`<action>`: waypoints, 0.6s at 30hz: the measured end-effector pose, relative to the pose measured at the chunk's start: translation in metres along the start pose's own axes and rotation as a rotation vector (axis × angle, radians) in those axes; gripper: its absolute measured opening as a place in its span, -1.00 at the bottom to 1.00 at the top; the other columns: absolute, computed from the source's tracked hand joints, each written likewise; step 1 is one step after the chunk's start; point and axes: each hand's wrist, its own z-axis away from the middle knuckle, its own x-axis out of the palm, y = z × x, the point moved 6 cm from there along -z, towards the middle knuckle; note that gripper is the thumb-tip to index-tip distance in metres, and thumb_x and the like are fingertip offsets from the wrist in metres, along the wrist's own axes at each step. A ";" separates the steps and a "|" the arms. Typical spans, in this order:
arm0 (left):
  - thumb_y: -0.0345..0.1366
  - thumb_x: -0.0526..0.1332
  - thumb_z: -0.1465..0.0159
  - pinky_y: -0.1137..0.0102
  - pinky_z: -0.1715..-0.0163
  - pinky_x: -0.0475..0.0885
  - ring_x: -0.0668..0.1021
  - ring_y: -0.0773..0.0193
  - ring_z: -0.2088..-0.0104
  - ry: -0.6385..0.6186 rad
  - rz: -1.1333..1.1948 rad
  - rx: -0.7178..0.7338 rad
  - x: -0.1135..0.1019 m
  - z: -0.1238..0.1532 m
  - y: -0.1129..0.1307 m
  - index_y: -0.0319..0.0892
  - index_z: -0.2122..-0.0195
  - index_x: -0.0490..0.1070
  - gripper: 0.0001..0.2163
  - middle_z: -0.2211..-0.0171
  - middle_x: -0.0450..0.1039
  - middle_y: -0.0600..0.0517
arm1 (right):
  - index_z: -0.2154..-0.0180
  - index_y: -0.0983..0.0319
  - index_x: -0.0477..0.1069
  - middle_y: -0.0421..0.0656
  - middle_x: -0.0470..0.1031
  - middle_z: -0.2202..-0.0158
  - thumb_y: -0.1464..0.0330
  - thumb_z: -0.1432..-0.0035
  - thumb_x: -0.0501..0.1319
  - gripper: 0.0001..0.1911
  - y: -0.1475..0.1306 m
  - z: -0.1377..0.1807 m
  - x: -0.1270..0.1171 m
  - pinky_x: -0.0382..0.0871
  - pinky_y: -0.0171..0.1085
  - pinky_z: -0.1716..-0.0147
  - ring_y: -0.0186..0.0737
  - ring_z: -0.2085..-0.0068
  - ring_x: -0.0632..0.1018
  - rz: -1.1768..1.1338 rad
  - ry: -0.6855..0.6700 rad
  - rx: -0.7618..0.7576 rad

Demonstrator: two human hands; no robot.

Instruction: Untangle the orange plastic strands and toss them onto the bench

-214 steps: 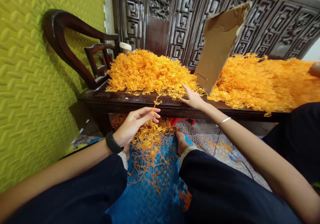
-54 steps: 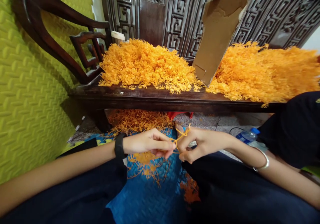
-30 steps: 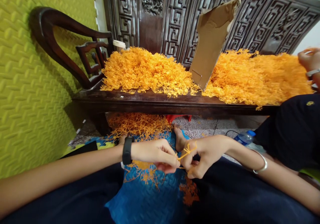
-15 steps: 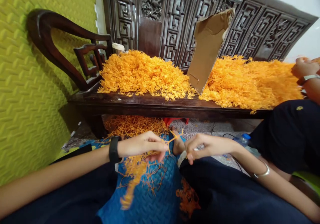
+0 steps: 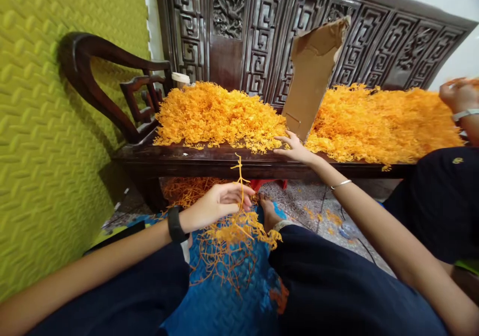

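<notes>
Dark wooden bench (image 5: 209,165) loaded with orange

A left-hand heap (image 5: 217,116) of small orange pieces sits beside the curved armrest; a longer right-hand heap (image 5: 381,121) spreads along the seat. Between them 1 cardboard sheet (image 5: 312,71) stands on end, tilted. On the bare front strip lies 1 white speck (image 5: 185,154). Below, the blue mat (image 5: 209,313) bears loose orange stems (image 5: 228,268).
</notes>
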 end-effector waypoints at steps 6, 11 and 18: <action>-0.53 0.14 -0.07 0.27 0.04 0.32 0.53 0.25 0.18 0.219 -0.018 0.086 -0.027 0.011 0.015 -0.26 0.05 0.35 -0.63 0.24 0.51 -0.03 | 0.23 0.25 0.48 0.01 0.30 -0.08 0.23 -0.02 0.24 -0.71 -0.043 0.024 0.017 0.18 -0.05 -0.12 -0.04 -0.14 0.31 -0.340 -0.087 -0.116; -0.56 0.14 -0.05 0.25 -0.02 0.28 0.49 0.21 0.07 0.298 0.061 0.102 -0.036 0.016 0.016 -0.24 0.01 0.33 -0.57 0.16 0.49 -0.06 | 0.31 0.27 0.49 -0.06 0.45 0.04 0.26 -0.15 0.15 -0.78 -0.115 0.079 0.032 0.31 -0.15 0.01 -0.20 0.06 0.48 -0.570 -0.387 -0.290; -0.53 0.22 -0.03 0.24 0.03 0.30 0.46 0.20 0.10 0.263 0.032 0.134 -0.029 0.010 0.012 -0.18 0.05 0.33 -0.58 0.18 0.44 -0.01 | 0.30 0.30 0.47 -0.05 0.49 0.18 0.39 -0.19 0.13 -0.84 -0.156 0.126 0.043 0.35 -0.23 0.09 -0.26 0.13 0.49 -0.309 -0.418 -0.615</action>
